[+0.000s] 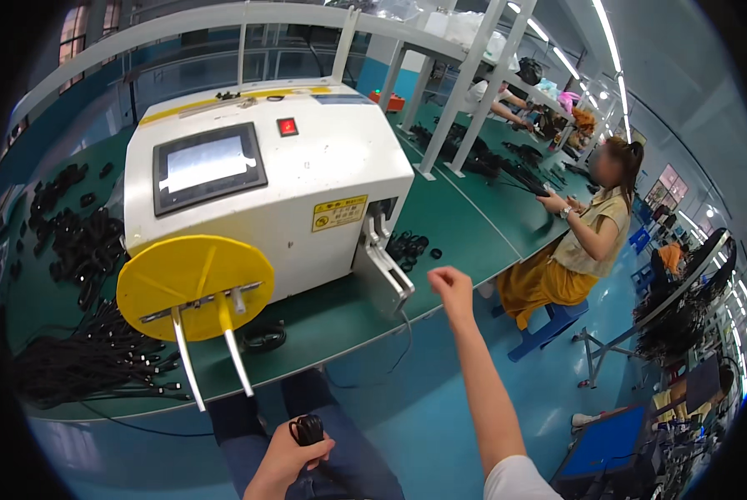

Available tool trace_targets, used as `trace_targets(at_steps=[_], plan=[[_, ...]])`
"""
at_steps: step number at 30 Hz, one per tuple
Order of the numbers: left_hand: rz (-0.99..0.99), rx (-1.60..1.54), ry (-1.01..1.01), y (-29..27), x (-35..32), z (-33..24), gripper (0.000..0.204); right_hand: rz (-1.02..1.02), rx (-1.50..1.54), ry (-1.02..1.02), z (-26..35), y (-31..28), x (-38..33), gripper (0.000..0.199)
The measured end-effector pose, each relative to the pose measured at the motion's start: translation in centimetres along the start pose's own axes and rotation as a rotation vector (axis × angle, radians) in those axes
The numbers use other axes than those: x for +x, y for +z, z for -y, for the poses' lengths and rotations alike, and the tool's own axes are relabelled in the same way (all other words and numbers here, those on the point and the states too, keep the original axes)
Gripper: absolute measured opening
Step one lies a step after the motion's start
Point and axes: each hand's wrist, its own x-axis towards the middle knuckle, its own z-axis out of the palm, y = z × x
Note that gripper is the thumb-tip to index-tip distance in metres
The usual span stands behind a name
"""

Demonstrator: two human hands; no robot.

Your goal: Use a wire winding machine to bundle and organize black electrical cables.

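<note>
A green table (469, 221) runs across the view, and on it stands a white machine (265, 221) with a dark-framed screen on its sloping top. To the machine's left, a heap of black cables (90, 362) spreads along the table, many of their pale tips pointing right. A yellow disc (192, 271) fronts the machine, two pale rods (188, 358) slanting down from it past the table's edge. At the machine's right end a metal bracket (386, 271) juts toward the person.

The right hand (453, 292) is raised just beside the bracket, apart from it, fingers curled and tips close together; whether they pinch anything small I cannot tell. The left hand (288, 460) is low over the person's lap, closed narrowly around a black cable coil (308, 428).

The coil sits well below the disc, its visible end pointing up and away from the person; the fist hides too much to fix its long axis. It looks dark and slightly glossy, thin strands gathered side by side in a tight bunch, with the thumb across its near side.
</note>
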Motion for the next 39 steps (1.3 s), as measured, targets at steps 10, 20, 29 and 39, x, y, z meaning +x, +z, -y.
trace_targets(at_steps=[10,20,29,39], plan=[[-0.125,0.191,0.147,0.9,1.1,-0.6,0.020,0.073,-0.519,-0.288,-7.1,3.2,8.2,0.009],[-0.137,0.218,0.167,1.2,2.3,-0.1,0.018,0.137,-0.561,-0.231,-6.7,2.6,9.6,0.008],[-0.163,0.286,0.007,1.4,3.9,-0.5,0.017,0.182,0.350,0.418,-2.4,-1.0,6.9,0.008],[-0.244,0.390,0.713,8.9,7.0,-5.8,0.019,0.374,0.757,0.337,10.2,-0.2,-10.6,0.005]])
